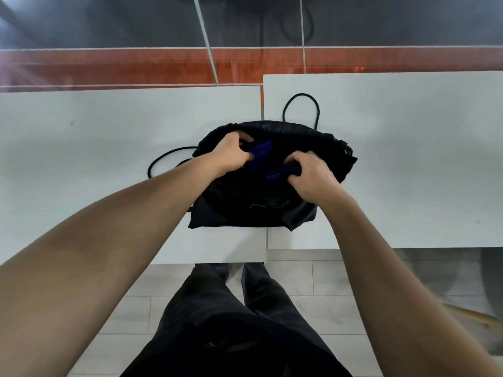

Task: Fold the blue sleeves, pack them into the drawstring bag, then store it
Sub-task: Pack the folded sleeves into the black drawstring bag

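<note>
Dark trouser legs (231,322) stood closest, on pale grey plank flooring (313,281) below the near edge of the desk. Two bare forearms reached from there to a black, slightly shiny fabric drawstring bag (245,210), which lay across the seam where the two white, smooth desk (81,159) tops met. Its gathered, puckered mouth faced away from the person.

At that mouth, the left hand (231,155) was curled around one folded dark blue sleeve (260,152), fingers bent over the fabric. Just right of it, the right hand (311,172) gripped a second folded blue sleeve (283,171), thumb and fingers closed on it. Both sleeves sat partly inside the bag's opening, much of them covered by the hands and dark cloth.

One black round cord loop (300,107) arched beyond the bag; another cord (163,161) curved out to its left, partly hidden by the left forearm. Beyond the desk ran a reddish-brown band (136,66) and dark reflective glass (109,20).
</note>
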Motion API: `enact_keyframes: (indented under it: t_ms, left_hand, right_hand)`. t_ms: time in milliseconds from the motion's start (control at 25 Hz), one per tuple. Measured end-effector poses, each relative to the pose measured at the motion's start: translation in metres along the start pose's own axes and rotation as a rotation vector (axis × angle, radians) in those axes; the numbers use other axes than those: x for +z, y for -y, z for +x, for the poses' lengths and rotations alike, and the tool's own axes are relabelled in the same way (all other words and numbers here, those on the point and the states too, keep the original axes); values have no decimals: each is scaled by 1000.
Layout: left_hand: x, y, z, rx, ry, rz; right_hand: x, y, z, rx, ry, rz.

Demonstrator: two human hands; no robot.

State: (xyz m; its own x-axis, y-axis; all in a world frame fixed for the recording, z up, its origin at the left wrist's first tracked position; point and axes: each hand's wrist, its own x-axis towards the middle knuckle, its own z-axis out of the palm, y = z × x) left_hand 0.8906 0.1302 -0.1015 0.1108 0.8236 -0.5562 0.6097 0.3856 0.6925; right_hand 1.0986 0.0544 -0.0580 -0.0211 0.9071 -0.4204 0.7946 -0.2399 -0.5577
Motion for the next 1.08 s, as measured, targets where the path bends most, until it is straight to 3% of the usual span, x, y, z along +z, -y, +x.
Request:
enact_keyframes:
  t_ms: [240, 400, 520, 680, 760, 920, 1080]
  left_hand:
    - [4, -1, -6, 229, -30, 447]
    - [2, 2, -51, 402, -235, 544]
    - [14, 39, -91, 539, -349, 725]
    - [30, 82, -115, 495, -354, 866]
    - [32, 84, -118, 473, -323, 878]
    - [35, 84, -117, 492, -251, 899]
    - [38, 86, -119, 492, -201, 928]
  right_hand:
    - [16, 8, 6, -72, 52, -36]
    - [28, 13, 16, 17, 68, 19]
    - [39, 16, 25, 62, 121, 70]
    - [52, 22, 29, 55, 167, -181]
    - [55, 25, 23, 6, 73, -352]
    - [61, 25, 3, -90, -130, -331]
    - [76, 17, -12, -56, -15, -429]
